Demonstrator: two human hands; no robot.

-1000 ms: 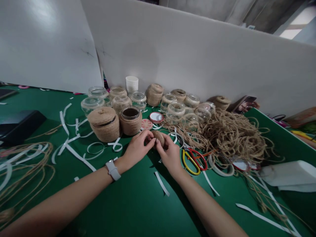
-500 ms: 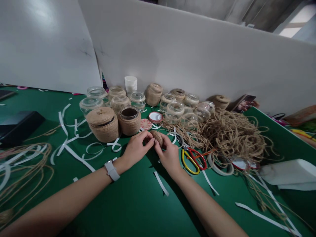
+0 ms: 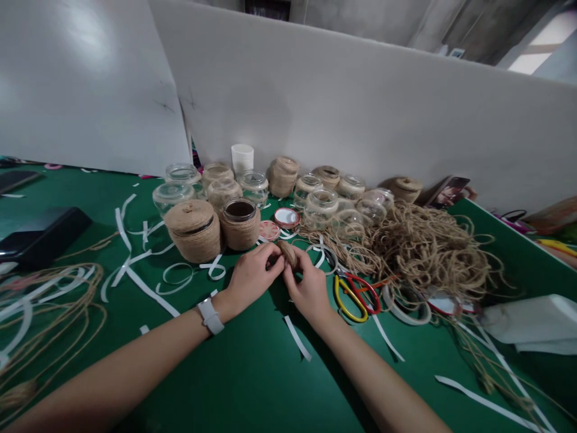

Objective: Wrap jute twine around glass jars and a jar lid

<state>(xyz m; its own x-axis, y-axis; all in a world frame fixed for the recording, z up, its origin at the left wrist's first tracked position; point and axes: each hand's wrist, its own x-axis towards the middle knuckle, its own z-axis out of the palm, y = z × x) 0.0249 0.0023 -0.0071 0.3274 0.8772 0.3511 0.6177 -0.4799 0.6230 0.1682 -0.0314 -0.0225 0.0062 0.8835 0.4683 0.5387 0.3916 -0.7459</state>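
Between my hands is a small round lid wrapped in jute twine (image 3: 288,254), tilted up on its edge. My right hand (image 3: 310,290) grips it between thumb and fingers. The fingers of my left hand (image 3: 253,275) are pinched at its left edge; part of the lid is hidden behind them. Just beyond my left hand stand an open twine-wrapped jar (image 3: 241,231) and a larger wrapped jar with a wrapped lid (image 3: 193,234). A red-and-white lid (image 3: 269,230) lies flat past my fingertips. Scissors with yellow and red handles (image 3: 356,294) lie right of my right hand.
Several glass jars (image 3: 321,207) and a stack of white cups (image 3: 242,158) line the back. A heap of loose twine (image 3: 433,252) and a tape roll (image 3: 408,310) lie right. White strips (image 3: 151,291) litter the green table (image 3: 234,373). A black device (image 3: 45,237) sits left.
The camera view has shifted slightly, so the scene sits a little further right and lower. Both hands stay at the twine-wrapped lid, which looks slightly turned.
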